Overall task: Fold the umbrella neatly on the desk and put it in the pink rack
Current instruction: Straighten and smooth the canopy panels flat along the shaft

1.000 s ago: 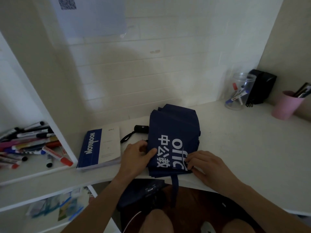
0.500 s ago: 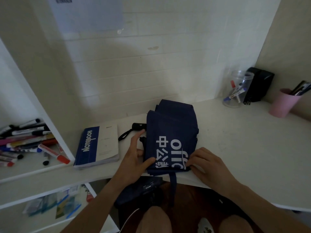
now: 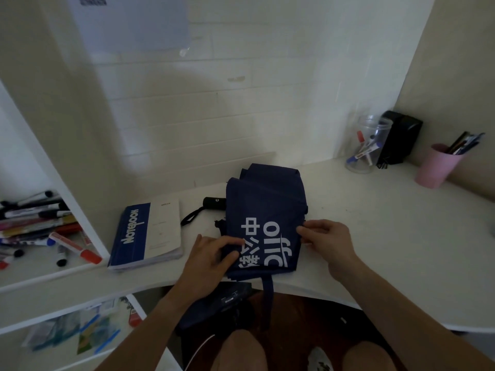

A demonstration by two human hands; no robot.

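The navy umbrella [image 3: 265, 207] with white lettering lies folded flat on the white desk [image 3: 388, 236], near its front edge. Its black handle [image 3: 214, 203] and wrist loop stick out to the left. A navy strap [image 3: 267, 287] hangs over the desk edge. My left hand [image 3: 211, 254] rests on the canopy's left edge, fingers lying on top of the fabric. My right hand [image 3: 325, 236] pinches the canopy's right edge with curled fingers. A pink cup-shaped holder [image 3: 436, 167] with pens stands at the far right of the desk.
A blue-and-white notebook [image 3: 147, 235] lies left of the umbrella. A clear jar of markers [image 3: 367, 145] and a black box [image 3: 399, 137] stand at the back right. Several markers [image 3: 40, 223] fill the left shelf. A dark blue cover [image 3: 214, 303] lies on my lap.
My left hand slid from the canopy's left side onto its top. My right hand moved from the lower edge up to the right edge. The view shifted slightly.
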